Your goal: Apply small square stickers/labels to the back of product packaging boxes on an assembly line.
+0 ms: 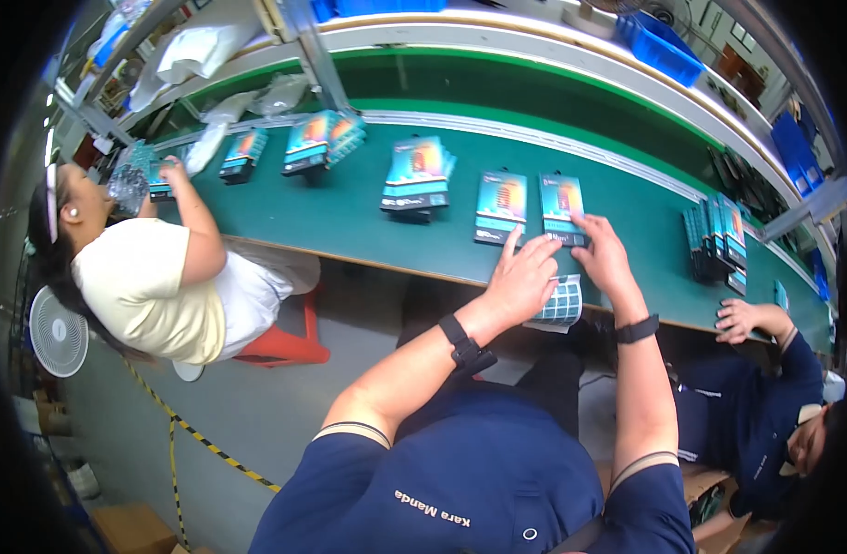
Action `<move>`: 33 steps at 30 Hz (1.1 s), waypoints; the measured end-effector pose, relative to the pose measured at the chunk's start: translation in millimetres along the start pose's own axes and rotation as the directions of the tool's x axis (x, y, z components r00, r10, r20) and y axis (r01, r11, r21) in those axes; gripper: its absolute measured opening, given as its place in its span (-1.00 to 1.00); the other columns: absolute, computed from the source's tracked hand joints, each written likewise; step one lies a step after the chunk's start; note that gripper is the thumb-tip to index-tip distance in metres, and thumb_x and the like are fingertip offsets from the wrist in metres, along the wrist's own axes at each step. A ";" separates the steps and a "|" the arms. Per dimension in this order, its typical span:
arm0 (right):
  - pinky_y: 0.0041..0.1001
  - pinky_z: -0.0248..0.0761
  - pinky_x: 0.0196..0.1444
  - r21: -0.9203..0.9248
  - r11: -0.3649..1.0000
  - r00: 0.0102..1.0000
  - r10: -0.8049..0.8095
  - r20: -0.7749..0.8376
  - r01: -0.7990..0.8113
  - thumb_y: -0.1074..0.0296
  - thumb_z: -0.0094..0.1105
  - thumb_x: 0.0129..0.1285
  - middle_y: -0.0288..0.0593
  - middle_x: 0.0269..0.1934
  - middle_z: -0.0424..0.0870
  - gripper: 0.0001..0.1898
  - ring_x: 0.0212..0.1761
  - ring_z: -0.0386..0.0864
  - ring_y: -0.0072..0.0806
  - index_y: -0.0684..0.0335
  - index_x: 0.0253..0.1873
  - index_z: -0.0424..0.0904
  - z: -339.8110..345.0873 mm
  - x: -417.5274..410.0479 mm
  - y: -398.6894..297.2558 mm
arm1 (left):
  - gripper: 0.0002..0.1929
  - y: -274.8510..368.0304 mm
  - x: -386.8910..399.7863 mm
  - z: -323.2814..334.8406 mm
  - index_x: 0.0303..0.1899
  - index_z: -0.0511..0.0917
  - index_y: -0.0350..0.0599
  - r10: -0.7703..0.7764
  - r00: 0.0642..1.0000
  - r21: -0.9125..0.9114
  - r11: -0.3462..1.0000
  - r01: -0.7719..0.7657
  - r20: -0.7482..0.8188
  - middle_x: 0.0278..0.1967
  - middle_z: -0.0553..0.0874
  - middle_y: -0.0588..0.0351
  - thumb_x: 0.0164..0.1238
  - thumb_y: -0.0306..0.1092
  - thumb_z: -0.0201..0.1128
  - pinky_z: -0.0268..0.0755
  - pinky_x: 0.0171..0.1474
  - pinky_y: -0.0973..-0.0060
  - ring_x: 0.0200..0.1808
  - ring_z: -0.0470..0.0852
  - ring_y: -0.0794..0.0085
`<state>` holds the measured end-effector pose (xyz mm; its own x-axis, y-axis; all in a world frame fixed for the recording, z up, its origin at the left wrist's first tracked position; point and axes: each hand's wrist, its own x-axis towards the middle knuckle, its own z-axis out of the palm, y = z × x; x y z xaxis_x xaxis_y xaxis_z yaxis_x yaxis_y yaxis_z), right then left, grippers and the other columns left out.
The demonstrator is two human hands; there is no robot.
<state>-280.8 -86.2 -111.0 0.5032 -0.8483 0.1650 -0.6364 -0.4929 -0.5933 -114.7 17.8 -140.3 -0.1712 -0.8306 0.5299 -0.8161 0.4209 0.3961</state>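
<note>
Two flat teal retail boxes lie side by side on the green tabletop in front of me. My left hand [524, 277] is over the lower edge of the left box [501, 201], its index finger raised towards it; whether it touches cannot be told. At the right box [561, 197], my right hand [601, 253] has thumb and fingers at the lower right corner; a firm hold cannot be made out. A sheet or roll of small teal stickers [562, 303] hangs at the table edge below my hands. Further left lies a stack of similar boxes [416, 173].
More box stacks stand left [307, 142] and right [718, 235] on the green table [340, 221]. A co-worker [146, 277] sits left holding a box; another person [756, 415] is at the right, a hand near the table edge. A shelf with blue bins [662, 48] runs behind.
</note>
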 end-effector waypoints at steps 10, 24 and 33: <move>-0.19 0.55 0.02 -0.191 0.959 0.978 -0.203 0.044 0.207 0.40 0.37 0.09 0.16 0.12 0.50 -0.46 -0.02 0.63 0.05 0.28 0.23 0.53 85.5 18.5 -112.0 | -0.81 -83.6 -60.2 -94.0 -0.33 0.50 -0.11 -0.133 0.988 -0.033 0.991 0.131 -0.083 0.12 0.55 0.07 0.15 -0.35 0.39 0.09 0.44 0.00 0.24 0.45 0.11; -0.15 0.43 0.17 -0.137 0.883 0.882 -0.414 0.227 0.450 0.35 0.36 0.09 0.06 0.17 0.51 -0.39 0.17 0.48 0.01 0.17 0.31 0.47 195.4 91.8 -232.9 | -0.80 -184.2 -132.2 -193.2 -0.30 0.56 -0.10 -0.382 0.875 0.091 0.901 0.424 -0.298 0.17 0.56 0.08 0.12 -0.30 0.42 0.28 0.27 0.17 0.28 0.46 0.12; -0.14 0.25 0.39 0.276 0.780 0.771 -0.615 0.165 0.562 0.34 0.34 0.12 -0.01 0.37 0.41 -0.33 0.40 0.34 -0.05 0.17 0.38 0.37 166.7 60.1 -170.6 | -0.84 -240.3 -127.5 -200.3 -0.37 0.58 -0.16 -0.340 0.865 -0.031 0.935 0.354 -0.369 -0.02 0.66 0.00 0.06 -0.46 0.43 0.36 0.18 0.25 0.09 0.57 0.11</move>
<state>-44.5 -20.9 -131.2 0.8758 -0.3194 0.3620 -0.0521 -0.8080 -0.5869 213.8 95.6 -152.9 0.3329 -0.7268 0.6008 -0.8061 0.1113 0.5812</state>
